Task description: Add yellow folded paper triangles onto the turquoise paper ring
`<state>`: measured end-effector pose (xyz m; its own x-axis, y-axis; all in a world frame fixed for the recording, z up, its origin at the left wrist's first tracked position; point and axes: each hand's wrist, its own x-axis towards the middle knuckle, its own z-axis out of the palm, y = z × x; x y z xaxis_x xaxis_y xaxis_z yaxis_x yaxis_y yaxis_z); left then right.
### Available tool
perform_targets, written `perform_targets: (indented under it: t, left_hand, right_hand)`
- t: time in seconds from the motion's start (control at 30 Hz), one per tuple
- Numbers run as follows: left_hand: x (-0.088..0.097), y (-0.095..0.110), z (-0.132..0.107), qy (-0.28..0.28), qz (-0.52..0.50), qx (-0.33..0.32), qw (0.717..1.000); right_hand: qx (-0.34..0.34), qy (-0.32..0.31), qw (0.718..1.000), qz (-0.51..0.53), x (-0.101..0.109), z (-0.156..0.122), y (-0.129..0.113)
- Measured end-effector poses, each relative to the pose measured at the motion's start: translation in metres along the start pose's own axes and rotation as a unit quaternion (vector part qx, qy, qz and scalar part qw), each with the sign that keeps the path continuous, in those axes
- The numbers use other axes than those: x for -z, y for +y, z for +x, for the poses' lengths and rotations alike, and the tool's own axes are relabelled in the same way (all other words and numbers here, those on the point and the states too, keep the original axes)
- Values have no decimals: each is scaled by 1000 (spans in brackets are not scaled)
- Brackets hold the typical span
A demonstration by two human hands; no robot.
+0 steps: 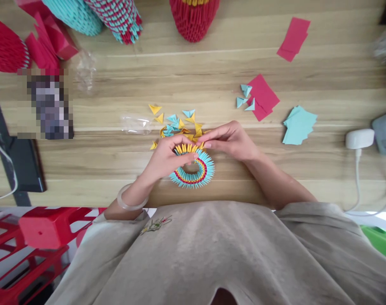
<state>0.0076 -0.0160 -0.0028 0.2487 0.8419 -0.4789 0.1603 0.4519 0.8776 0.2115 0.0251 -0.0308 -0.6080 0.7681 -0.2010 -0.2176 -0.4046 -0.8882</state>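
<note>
The paper ring [194, 176] of folded blue, red and yellow points lies flat on the surface [116, 161], close to the near edge and straight in front of the body. Its far arc is raised slightly and carries a yellow row [187, 148] of upright tips. The left hand [167, 159] is laid over the ring's left and far side, its grip closed on the rim, with the thumb across the hollow middle. The right hand [232, 142] comes in from the right, its grip pressed together on the right end of the yellow row. Whether a separate loose piece is pinched there cannot be told.

Both grips meet on the same far arc, the right one nearer the row's open end. Just beyond the fingers a scatter of loose triangles [176, 123] is spread, yellow and blue, with a clear plastic bag [135, 124] to its left. Well apart on the right, red sheets [262, 97] and a blue stack [299, 125] are seen, with bare wood between.
</note>
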Motion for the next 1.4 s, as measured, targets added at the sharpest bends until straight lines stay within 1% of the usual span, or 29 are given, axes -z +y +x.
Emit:
perform_targets:
  t: [0.17,0.27,0.37,0.47,0.6,0.73,0.87,1.03,1.17,1.4]
  left_hand:
    - [-1,2,-1,3,0,6,1000]
    - [-1,0,0,11,-1,3,1000]
    - [-1,-2,1,8,-1,3,1000]
    - [0,-5,1,13,29,-23,999]
    - [2,-6,0,31,83,-66,994]
    - [1,-6,-1,36,103,-66,992]
    - [0,-5,0,38,102,-63,992]
    - [0,-4,0,36,102,-64,992]
    - [1,-3,-1,33,102,-56,993]
    - [1,-4,-1,34,126,-69,989]
  right_hand:
    - [2,-10,1000,-18,0,-1,1]
    - [12,7,999,-41,-1,-1,2]
    - [16,30,998,-60,-3,-3,2]
    - [5,41,997,-63,-4,-3,2]
    - [-5,44,998,-38,-6,-3,4]
    - [-12,53,999,-2,-7,-2,5]
    - [-34,71,997,25,-7,-2,6]
    - [-41,80,996,3,-6,-2,8]
    - [-41,80,996,7,-7,-1,8]
    - [-31,82,996,-35,-8,-3,4]
